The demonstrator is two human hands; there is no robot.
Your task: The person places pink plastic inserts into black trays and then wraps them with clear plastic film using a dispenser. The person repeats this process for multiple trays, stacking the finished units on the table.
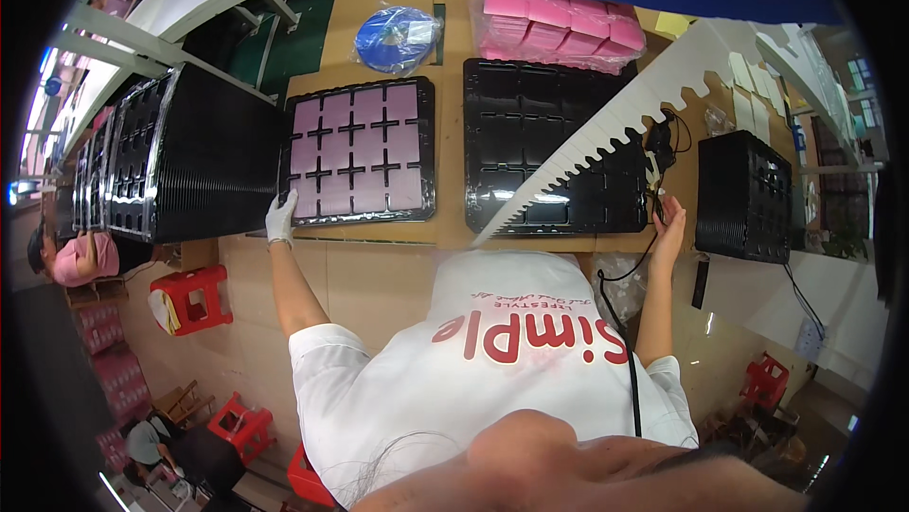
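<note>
My left hand (281, 219), in a white glove, grips the lower left corner of a black plastic tray (428, 152) whose compartments hold flat pink pieces (333, 140). Right of it lies a second black tray (511, 124), with no pink pieces in its visible part. A white tapering strip (606, 119) with a toothed edge crosses in front of this tray and hides some of it. My right hand (669, 228) is bare, its fingers apart and slightly bent at this tray's right edge, beside a black cable (636, 266).
Tall stacks of black trays stand left (222, 152) and right (743, 195). Behind the trays lie a wrapped blue roll (390, 41) and bagged pink blocks (559, 25). Red stools (194, 299) stand on the floor; other people (83, 256) sit at the left.
</note>
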